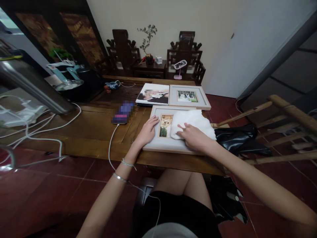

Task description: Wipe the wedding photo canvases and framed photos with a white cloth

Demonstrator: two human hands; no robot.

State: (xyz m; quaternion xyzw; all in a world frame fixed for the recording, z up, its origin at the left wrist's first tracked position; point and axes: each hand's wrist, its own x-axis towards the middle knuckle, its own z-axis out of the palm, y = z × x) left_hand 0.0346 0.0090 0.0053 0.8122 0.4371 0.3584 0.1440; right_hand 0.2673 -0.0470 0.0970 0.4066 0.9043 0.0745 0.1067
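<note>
Person seated at a low wooden table (94,129). There are 3 pictures on it: 2 white-matted frames and 1 frameless photo print.

The near frame (163,147) lies flat at the table's front edge, right in front of the person. The left hand (148,130) lies palm down on the frame's left border, fingers stretched out and loose, gripping nothing. Its fingertips are just beside the small photo in the middle. There are 2 bracelets on that wrist, one thin thread (127,163) and one silver bangle (120,178).

1 white cloth (195,121) is bunched on the right half of the near frame, covering part of the photo. The right hand (194,137) lies on top of the cloth, fingers extended and pressing down, not clenched.

The second frame (189,97) lies flat just behind the near one. The photo print (153,94) touches its left side.

1 phone (122,113) lies left of the near frame with 1 white cable (112,142) plugged in and running off the table edge. 1 black bag (239,140) sits just right of the table. 2 dark carved chairs (122,49) (185,49) stand at the back wall with 1 potted plant (148,43) between them.
</note>
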